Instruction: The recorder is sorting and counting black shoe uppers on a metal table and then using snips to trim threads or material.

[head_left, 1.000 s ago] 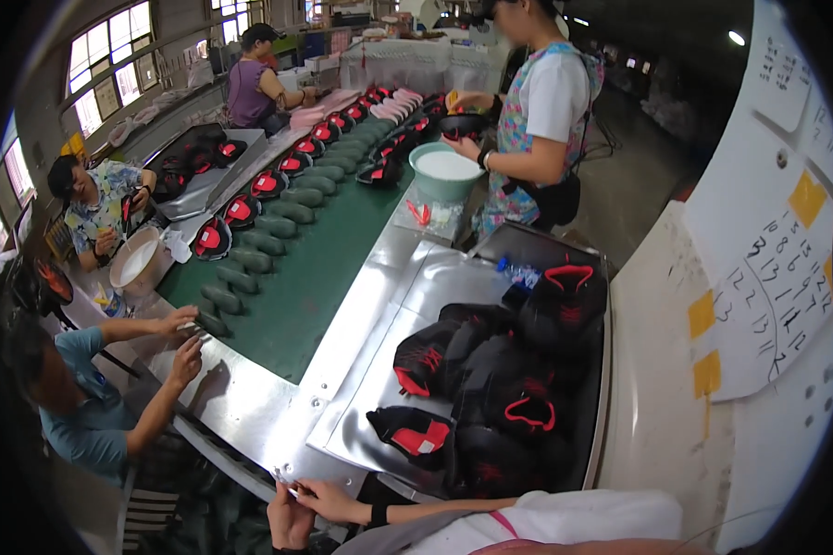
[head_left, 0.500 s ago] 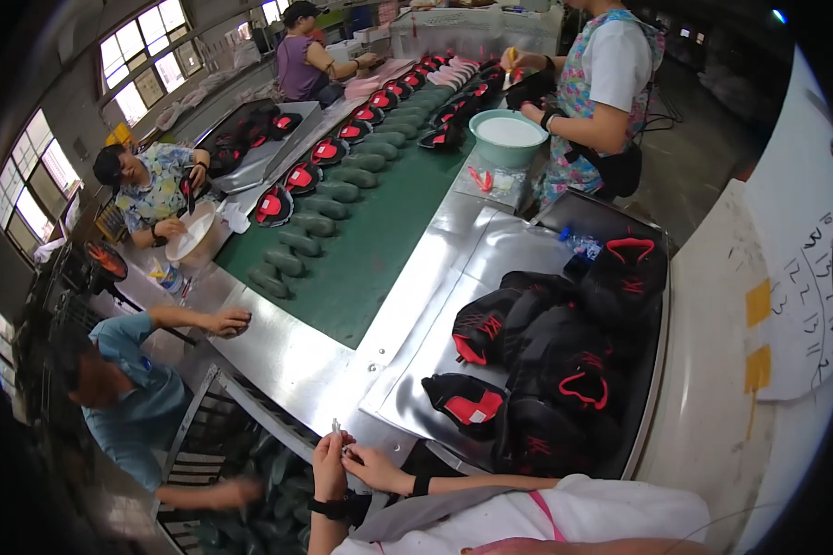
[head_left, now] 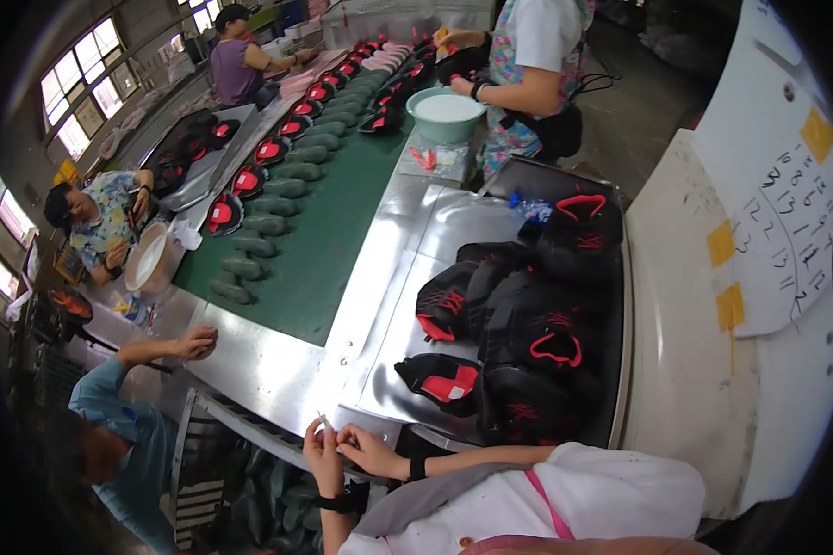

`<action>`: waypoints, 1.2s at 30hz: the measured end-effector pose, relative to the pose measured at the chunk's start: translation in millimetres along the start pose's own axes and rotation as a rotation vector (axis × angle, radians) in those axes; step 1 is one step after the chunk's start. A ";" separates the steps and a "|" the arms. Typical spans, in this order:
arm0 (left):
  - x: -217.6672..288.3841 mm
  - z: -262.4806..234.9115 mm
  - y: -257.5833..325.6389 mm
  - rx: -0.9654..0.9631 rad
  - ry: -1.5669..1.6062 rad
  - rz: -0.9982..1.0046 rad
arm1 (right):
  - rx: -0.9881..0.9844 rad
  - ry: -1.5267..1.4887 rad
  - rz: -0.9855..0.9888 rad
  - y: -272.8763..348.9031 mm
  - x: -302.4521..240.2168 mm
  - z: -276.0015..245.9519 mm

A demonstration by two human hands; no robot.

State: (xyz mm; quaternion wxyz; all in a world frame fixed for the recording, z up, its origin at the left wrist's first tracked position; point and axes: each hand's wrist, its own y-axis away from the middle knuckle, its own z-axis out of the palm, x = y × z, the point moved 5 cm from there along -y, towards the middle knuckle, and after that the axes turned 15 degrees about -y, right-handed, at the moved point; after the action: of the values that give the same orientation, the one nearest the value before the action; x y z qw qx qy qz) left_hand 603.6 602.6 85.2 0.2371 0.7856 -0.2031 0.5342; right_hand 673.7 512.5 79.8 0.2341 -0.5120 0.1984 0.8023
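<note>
Head view: we see small pale object (head_left: 323, 420) pinched in left hand (head_left: 324, 456) by tabletop (head_left: 254, 368) edge; right hand (head_left: 372, 452) alongside, grip unclear.

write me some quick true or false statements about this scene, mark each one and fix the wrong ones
1. The left hand pinches a small thing at its fingertips. True.
2. The right hand grips an upper. False: the right hand is close beside the left hand, with no upper in it.
3. The belt is bright red. False: the belt is green.
4. The pale green bowl has something white in it. True.
5. The piled uppers are all white. False: the uppers are mostly black, with red parts.
</note>
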 end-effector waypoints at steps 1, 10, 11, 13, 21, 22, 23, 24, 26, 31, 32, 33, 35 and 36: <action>-7.5 -4.3 -1.6 0.008 0.021 0.008 | -0.021 -0.008 0.033 1.5 0.6 1.4; -0.8 -20.4 10.0 0.126 0.127 0.003 | -0.117 -0.013 0.143 7.7 11.0 11.6; -1.5 -24.2 11.3 0.117 0.130 0.001 | -0.118 -0.058 0.139 7.4 10.3 15.3; -7.0 -29.1 16.9 0.128 0.165 0.000 | -0.138 -0.079 0.158 8.1 13.9 16.3; -7.3 -31.1 18.0 0.151 0.191 -0.026 | -0.149 -0.082 0.129 10.0 19.2 17.5; -3.6 -30.4 18.3 0.149 0.177 -0.008 | -0.164 -0.096 0.171 10.7 20.9 17.8; -1.2 -29.2 18.3 0.146 0.162 0.010 | -0.178 -0.111 0.213 11.2 22.7 18.2; -0.2 -27.5 17.4 0.143 0.165 0.011 | -0.175 -0.108 0.211 10.7 27.9 17.4; -0.4 -24.8 16.5 0.159 0.188 -0.025 | -0.115 -0.027 0.068 9.2 31.6 12.2; -3.7 -30.2 12.1 0.259 0.186 0.008 | -0.121 -0.022 0.131 7.7 32.5 12.1; -2.6 -32.1 11.3 0.280 0.121 0.027 | -0.136 -0.014 0.143 7.1 33.9 11.9; 4.0 -33.4 12.5 0.301 0.117 0.034 | -0.136 -0.014 0.145 7.1 32.6 12.4; -3.5 -36.1 11.3 0.305 0.079 0.045 | -0.128 -0.116 0.135 8.6 28.4 13.3; -2.6 -38.1 10.9 0.309 0.039 0.058 | -0.130 -0.119 0.135 8.9 24.0 14.3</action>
State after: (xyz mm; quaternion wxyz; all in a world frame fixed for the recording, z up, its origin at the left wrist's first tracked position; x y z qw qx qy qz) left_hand 568.1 616.5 96.5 0.1020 0.7960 -0.1364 0.5808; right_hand 649.4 517.4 64.2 0.1575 -0.4629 0.1657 0.8564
